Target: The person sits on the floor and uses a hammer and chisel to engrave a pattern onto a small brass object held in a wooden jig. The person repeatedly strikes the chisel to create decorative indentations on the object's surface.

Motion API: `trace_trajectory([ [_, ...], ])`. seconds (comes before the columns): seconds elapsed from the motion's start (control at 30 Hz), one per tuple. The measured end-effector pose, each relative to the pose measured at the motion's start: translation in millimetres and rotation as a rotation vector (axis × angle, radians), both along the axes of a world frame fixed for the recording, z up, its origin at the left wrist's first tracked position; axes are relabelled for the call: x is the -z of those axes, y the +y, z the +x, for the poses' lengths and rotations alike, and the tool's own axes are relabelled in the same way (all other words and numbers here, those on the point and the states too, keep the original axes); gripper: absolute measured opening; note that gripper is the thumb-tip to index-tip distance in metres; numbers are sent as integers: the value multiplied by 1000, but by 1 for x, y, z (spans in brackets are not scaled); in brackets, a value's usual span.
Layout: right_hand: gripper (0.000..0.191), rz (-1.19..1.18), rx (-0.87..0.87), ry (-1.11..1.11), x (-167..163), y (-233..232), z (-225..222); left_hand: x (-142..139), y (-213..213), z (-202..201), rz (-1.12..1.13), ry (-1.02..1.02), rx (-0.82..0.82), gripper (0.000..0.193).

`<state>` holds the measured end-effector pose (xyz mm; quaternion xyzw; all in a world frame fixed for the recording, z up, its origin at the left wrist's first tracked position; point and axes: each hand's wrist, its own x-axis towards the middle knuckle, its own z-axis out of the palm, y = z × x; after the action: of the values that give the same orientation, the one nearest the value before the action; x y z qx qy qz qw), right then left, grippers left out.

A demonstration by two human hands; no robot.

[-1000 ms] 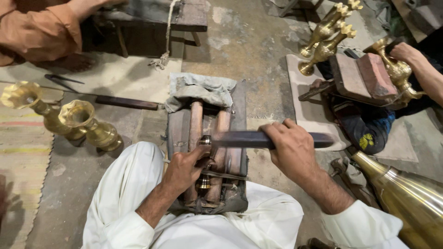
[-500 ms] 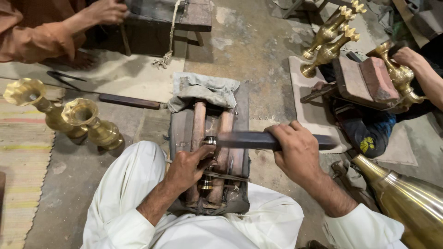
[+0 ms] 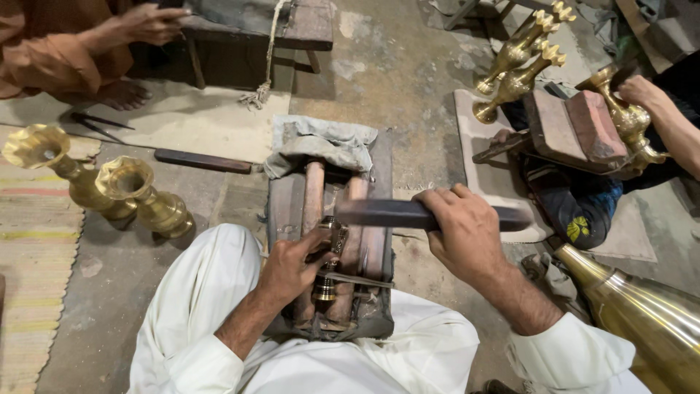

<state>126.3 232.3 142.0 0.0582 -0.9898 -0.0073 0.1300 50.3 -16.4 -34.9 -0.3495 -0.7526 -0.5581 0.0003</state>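
Two brass vases stand left on the floor, a grey cloth ahead, brass candlesticks beyond.

Quick count from my feed: two brass vases over at 9 o'clock, two crown-topped brass pieces up at 1 o'clock, one big brass cone at 4 o'clock. Two wooden rails on the block dead center, one dark bar, one small brass fitting, one grey cloth.

My right hand slides the dark file slightly fwd over the brass piece; co-worker's hand, far beyond my left, comes into view.
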Motion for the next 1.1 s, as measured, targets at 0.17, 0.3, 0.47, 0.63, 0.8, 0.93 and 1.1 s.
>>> trace_trajectory([
  [0.17, 44, 31, -6, -49, -5, -3, -1, -2, 0, -2, -7, -17, 29, 41],
  [0.3, 41, 59, -1, -89, -6, -2, -4, 1, -1, -3, -4, 22, 27, 41],
  [0.47, 38, -71, 88, -76, -6, -3, -5, 4, 1, -5, -40, -3, 57, 41],
  [0.63, 42, -217, 80, -26, -5, -5, -3, 4, 0, -7, 24, 73, 48, 43],
  [0.8, 41, -36, -13, 17, -6, -2, -2, 1, -2, -8, -36, 24, 53, 46],
  [0.93, 40, -146, 88, 9, -6, -3, -3, -1, -2, -8, -24, -3, 69, 43],
  [1.1, 41, -107, 75, -36, -6, -4, -2, -1, -1, -10, -31, 8, 80, 41],
])
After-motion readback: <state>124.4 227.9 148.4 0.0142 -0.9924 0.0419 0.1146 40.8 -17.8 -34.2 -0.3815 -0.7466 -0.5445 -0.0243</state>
